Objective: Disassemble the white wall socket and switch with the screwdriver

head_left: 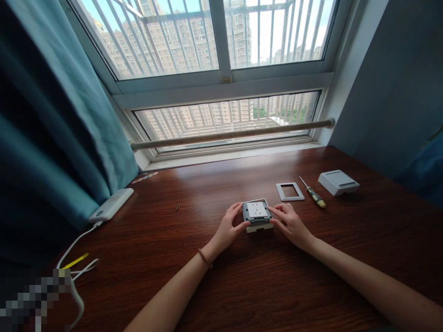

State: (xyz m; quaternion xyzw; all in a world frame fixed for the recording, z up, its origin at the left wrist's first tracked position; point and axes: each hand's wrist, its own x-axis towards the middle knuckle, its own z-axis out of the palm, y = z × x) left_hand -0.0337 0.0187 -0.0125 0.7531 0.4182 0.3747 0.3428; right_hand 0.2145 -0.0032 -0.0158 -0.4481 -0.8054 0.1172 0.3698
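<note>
A wall socket (257, 210) with a white face and a grey surround sits on a white mounting box (259, 228) in the middle of the table. My left hand (229, 222) holds the socket's left side, fingers at the far corner and thumb at the near one. On the opposite side my right hand (290, 223) grips the right edge with its fingertips and thumb. Beyond the right hand lies a white square cover frame (294, 198). To the right of that frame rests a screwdriver (315, 197) with a dark and yellow handle. Small screws (178, 207) lie left of my left hand.
A closed white box (338, 183) stands at the right on the brown wooden table (214, 180). At the left are a white device (112, 205) with a white cable (78, 240) and a yellow strip (76, 261). A blue curtain (86, 124) hangs there; a rail (235, 134) crosses the window.
</note>
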